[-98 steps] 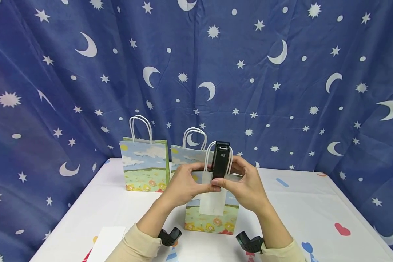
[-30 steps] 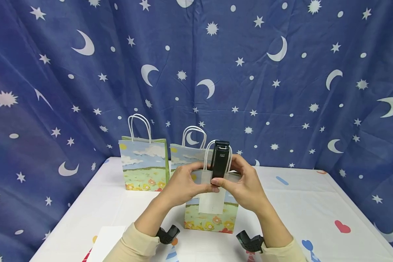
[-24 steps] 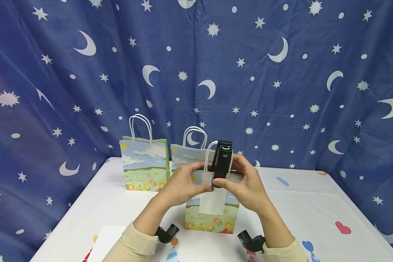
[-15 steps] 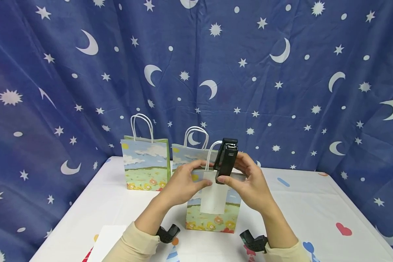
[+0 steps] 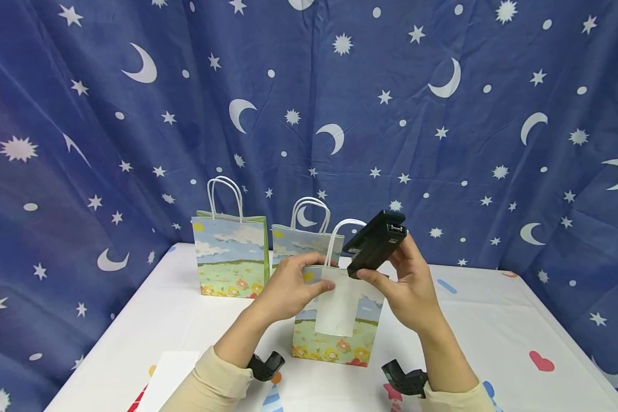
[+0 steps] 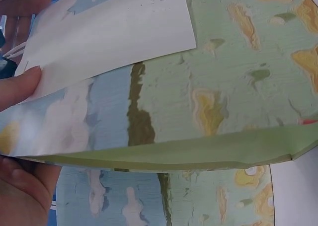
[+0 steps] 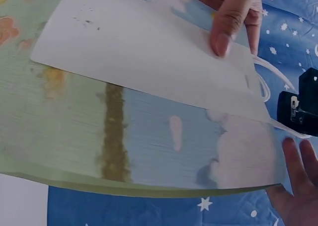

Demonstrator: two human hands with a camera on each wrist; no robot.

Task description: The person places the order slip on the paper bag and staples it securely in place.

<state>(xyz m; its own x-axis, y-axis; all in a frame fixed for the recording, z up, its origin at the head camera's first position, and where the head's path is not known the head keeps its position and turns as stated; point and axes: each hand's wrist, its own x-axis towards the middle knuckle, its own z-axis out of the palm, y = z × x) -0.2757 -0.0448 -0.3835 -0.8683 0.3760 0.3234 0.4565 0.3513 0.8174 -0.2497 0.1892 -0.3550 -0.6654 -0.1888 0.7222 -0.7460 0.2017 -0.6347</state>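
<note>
A small paper gift bag (image 5: 335,352) with a painted meadow and white cord handles stands upright in front of me. On its front hangs a white paper strip (image 5: 337,312), its upper end at the bag's rim; a thin line like a staple shows there in the right wrist view. My left hand (image 5: 290,289) pinches the bag's upper left edge, thumb (image 7: 227,25) on the strip and fingers behind. My right hand (image 5: 412,292) holds a black stapler (image 5: 376,246), tilted, above the bag's upper right corner. In the right wrist view the stapler (image 7: 303,104) is partly cut off.
Two similar gift bags stand behind, one at the left (image 5: 232,260) and one (image 5: 306,246) partly hidden by my left hand and the front bag. A white paper sheet (image 5: 167,375) lies at the lower left of the patterned tablecloth (image 5: 468,320). A starry blue curtain (image 5: 309,86) hangs behind.
The stapler has come away from the strip and the bag's rim, moving right and slightly up in my right hand and tilting. My left hand stays on the bag, its thumb slightly further left.
</note>
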